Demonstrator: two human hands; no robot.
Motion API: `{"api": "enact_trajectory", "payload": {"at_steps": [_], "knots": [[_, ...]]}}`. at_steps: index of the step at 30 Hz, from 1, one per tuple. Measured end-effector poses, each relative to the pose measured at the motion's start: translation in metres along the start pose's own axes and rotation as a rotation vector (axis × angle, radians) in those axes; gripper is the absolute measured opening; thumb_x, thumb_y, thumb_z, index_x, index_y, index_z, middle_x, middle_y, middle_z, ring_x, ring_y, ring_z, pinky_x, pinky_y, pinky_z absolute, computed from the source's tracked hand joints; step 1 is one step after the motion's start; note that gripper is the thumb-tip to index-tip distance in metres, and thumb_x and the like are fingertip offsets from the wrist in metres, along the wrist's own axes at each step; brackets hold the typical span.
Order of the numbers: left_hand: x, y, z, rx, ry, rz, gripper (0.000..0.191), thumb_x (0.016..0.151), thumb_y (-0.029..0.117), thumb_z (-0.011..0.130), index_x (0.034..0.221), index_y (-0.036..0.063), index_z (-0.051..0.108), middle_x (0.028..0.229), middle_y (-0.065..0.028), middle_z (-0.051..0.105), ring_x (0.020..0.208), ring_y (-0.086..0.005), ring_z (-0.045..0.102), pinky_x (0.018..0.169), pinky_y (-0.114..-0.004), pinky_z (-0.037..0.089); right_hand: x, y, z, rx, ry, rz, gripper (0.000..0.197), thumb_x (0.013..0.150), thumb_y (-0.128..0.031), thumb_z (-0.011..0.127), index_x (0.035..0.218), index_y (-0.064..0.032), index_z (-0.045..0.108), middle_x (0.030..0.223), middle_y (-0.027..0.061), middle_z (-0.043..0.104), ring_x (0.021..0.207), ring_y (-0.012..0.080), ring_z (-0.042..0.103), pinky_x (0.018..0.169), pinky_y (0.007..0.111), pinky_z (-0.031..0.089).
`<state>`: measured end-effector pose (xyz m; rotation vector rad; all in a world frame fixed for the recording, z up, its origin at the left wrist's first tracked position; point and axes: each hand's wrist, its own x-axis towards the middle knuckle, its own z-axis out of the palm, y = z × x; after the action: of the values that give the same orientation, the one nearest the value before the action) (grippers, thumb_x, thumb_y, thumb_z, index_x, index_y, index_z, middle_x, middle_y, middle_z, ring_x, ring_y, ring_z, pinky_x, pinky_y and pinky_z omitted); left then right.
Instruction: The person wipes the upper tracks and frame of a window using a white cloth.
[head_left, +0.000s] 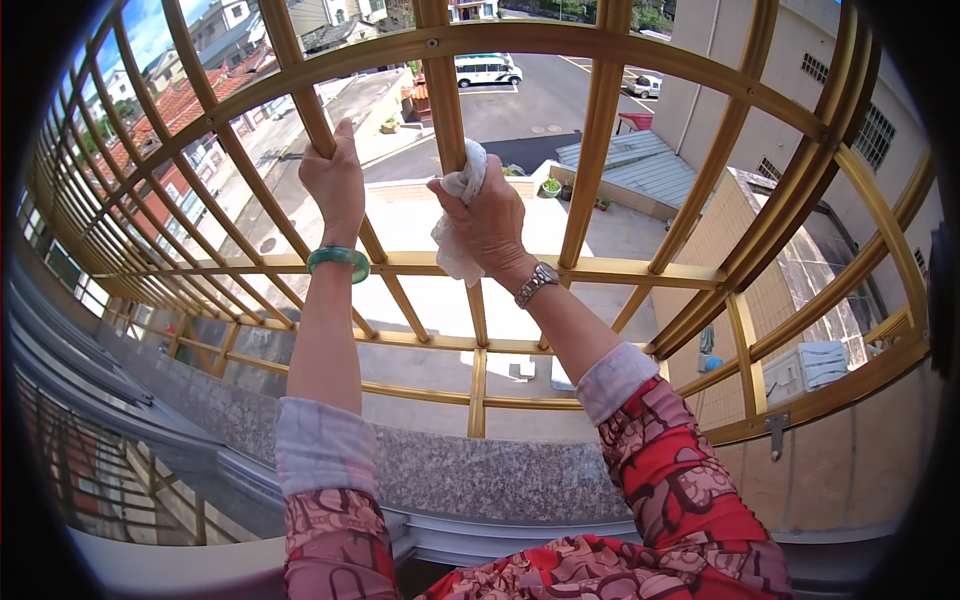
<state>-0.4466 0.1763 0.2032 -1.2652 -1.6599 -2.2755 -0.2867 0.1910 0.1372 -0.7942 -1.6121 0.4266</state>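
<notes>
A gold-coloured metal window grille (517, 271) stands before me, made of upright bars and cross rails. My left hand (335, 178), below a green bangle (338, 264), is closed around one upright bar (312, 120). To its right, my right hand (487, 214) presses a crumpled white cloth (459, 251) around another upright bar (444, 105), between the upper and middle rails. Part of the cloth loops over the bar above my fingers, and the rest hangs beneath them. A metal wristwatch (537, 284) is on my right wrist.
A speckled stone sill (495, 474) and a sliding-window track (480, 534) lie between me and the grille. At left is a glass window pane (112, 465). A metal bracket (778, 433) is on the lower right rail. Far below the grille are a paved yard and a road.
</notes>
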Motion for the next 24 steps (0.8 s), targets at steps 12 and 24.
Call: {"api": "enact_trajectory", "payload": {"at_steps": [12, 24], "knots": [[-0.002, 0.000, 0.003, 0.047, 0.032, 0.094, 0.037, 0.088, 0.024, 0.060, 0.059, 0.0036, 0.048, 0.052, 0.0011, 0.043, 0.051, -0.0073, 0.035, 0.048, -0.028, 0.032, -0.039, 0.050, -0.026, 0.106, -0.581, 0.071, 0.083, 0.078, -0.032, 0.067, 0.137, -0.0026, 0.018, 0.118, 0.0211, 0.048, 0.112, 0.0341, 0.050, 0.091, 0.043, 0.045], [0.001, -0.004, 0.001, 0.065, 0.045, 0.123, 0.035, 0.087, 0.024, 0.060, 0.062, 0.0007, 0.052, 0.051, -0.0011, 0.046, 0.049, -0.0083, 0.038, 0.046, -0.029, 0.034, 0.028, -0.023, -0.036, 0.386, -0.056, -0.207, 0.033, 0.082, -0.012, 0.063, 0.108, 0.0007, 0.046, 0.087, 0.0190, 0.064, 0.081, 0.0336, 0.066, 0.066, 0.039, 0.052]]}}
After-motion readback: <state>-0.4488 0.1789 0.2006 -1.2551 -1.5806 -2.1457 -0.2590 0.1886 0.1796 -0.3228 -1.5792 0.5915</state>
